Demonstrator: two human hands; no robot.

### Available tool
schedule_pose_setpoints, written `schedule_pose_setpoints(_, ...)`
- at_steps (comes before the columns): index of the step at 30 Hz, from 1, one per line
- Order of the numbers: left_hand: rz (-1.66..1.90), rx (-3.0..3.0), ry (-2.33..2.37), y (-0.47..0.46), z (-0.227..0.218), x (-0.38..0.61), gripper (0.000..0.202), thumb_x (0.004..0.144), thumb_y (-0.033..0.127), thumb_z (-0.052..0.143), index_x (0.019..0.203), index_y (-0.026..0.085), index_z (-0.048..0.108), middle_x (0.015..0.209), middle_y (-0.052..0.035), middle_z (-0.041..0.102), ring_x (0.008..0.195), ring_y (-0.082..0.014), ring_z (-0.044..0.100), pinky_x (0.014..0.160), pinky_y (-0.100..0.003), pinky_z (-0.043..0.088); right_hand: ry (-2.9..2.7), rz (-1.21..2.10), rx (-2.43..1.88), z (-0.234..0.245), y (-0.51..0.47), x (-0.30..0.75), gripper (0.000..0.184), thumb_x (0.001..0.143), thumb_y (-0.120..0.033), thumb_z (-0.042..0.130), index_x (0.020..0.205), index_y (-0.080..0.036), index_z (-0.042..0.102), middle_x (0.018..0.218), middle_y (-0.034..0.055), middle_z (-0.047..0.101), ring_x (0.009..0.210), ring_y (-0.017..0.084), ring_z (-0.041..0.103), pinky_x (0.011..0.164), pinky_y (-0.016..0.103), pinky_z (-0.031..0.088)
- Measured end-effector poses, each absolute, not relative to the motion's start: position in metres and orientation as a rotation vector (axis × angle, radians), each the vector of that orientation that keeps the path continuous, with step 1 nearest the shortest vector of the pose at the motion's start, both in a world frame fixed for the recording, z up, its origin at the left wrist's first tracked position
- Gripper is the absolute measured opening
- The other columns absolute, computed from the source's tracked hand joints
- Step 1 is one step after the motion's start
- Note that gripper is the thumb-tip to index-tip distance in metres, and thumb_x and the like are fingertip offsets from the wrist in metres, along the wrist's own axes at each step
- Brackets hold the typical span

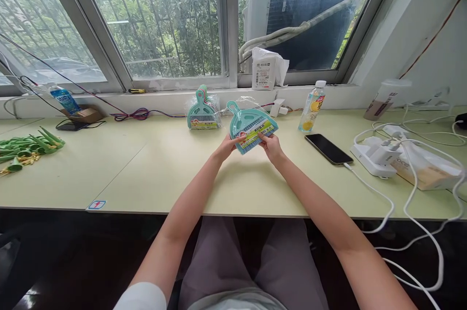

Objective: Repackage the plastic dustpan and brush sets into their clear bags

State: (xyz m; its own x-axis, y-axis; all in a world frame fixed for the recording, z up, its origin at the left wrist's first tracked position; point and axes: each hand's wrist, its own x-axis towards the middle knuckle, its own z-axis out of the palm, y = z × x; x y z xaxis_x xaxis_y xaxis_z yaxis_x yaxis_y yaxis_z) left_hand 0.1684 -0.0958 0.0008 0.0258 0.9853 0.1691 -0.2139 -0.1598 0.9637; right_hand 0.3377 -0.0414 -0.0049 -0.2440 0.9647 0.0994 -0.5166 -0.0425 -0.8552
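A teal mini dustpan and brush set [251, 127] in clear wrapping, with a yellow-green label across its bristles, is held up over the table. Its handle tilts to the upper left. My left hand [229, 147] grips the lower left edge, fingers closed on it. On the lower right side, my right hand [270, 147] is closed on the same set, with its thumb on the label. Just behind and to the left stands a row of similar wrapped dustpan sets [203, 113] against the wall.
A drink bottle [312, 108], a phone [328, 149] on a white cable and a power strip [375, 156] lie to the right. Green artificial stems [31, 147] and a blue bottle [65, 100] are at left. A tissue pack [265, 71] stands on the sill. The table's front edge [255, 215] is near my lap.
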Motion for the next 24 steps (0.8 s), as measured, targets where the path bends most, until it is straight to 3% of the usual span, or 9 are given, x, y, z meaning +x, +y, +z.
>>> schedule_pose_setpoints(3, 1.277, 1.209, 0.938, -0.098, 0.000, 0.169, 0.063, 0.065, 0.035, 0.082, 0.121, 0.020, 0.059, 0.125, -0.0120, 0.063, 0.118, -0.0303, 0.057, 0.097, -0.043, 0.046, -0.960, 1.558, -0.621, -0.004, -0.039, 0.340, 0.023, 0.066, -0.019, 0.079, 0.083, -0.018, 0.064, 0.098, 0.0039, 0.073, 0.101, 0.023, 0.068, 0.090, 0.038, 0.059)
schedule_pose_setpoints(10, 1.330, 1.132, 0.743, -0.101, 0.005, 0.163, 0.046, 0.083, 0.053, 0.060, 0.114, 0.019, 0.066, 0.125, -0.0083, 0.064, 0.124, -0.0290, 0.053, 0.104, -0.041, 0.041, -1.034, 1.636, -0.574, -0.003, -0.037, 0.340, 0.028, 0.062, -0.021, 0.083, 0.084, -0.019, 0.065, 0.098, 0.0054, 0.073, 0.103, 0.026, 0.067, 0.090, 0.040, 0.059)
schedule_pose_setpoints(17, 1.176, 1.053, 0.799, -0.103, 0.003, 0.167, 0.039, 0.082, 0.036, 0.064, 0.117, 0.020, 0.065, 0.125, -0.0088, 0.065, 0.119, -0.0277, 0.058, 0.102, -0.042, 0.043, -1.041, 1.614, -0.515, 0.000, -0.035, 0.345, 0.035, 0.058, -0.024, 0.086, 0.086, -0.019, 0.066, 0.102, 0.0056, 0.072, 0.105, 0.026, 0.066, 0.091, 0.039, 0.058)
schedule_pose_setpoints(24, 1.507, 1.011, 0.859, -0.093, 0.000, 0.175, 0.042, 0.068, 0.019, 0.076, 0.107, 0.013, 0.063, 0.106, -0.0096, 0.071, 0.102, -0.0255, 0.066, 0.095, -0.039, 0.049, -0.946, 1.579, -0.628, -0.004, -0.034, 0.340, 0.031, 0.062, -0.015, 0.081, 0.086, -0.020, 0.062, 0.096, 0.0022, 0.072, 0.093, 0.020, 0.068, 0.082, 0.033, 0.060)
